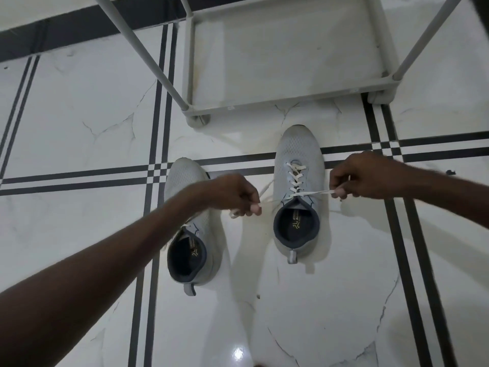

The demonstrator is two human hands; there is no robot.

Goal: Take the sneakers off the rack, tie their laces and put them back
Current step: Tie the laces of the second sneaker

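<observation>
Two light grey sneakers with dark collars stand on the floor, toes pointing away from me. The right sneaker (297, 154) has white laces (296, 176) threaded up its front. My left hand (232, 194) pinches one lace end, pulled out to the left of this shoe. My right hand (360, 176) pinches the other lace end, drawn taut to the right. The left sneaker (203, 250) lies partly under my left forearm, so its laces are mostly hidden. The grey shoe rack (288, 102) stands just beyond the shoes, its lowest shelf bare.
The floor (79, 115) is glossy white marble tile crossed by black stripes. The rack's slanted poles (143, 54) rise toward me at left and right. A rack foot (197, 119) sits close to the left sneaker's toe.
</observation>
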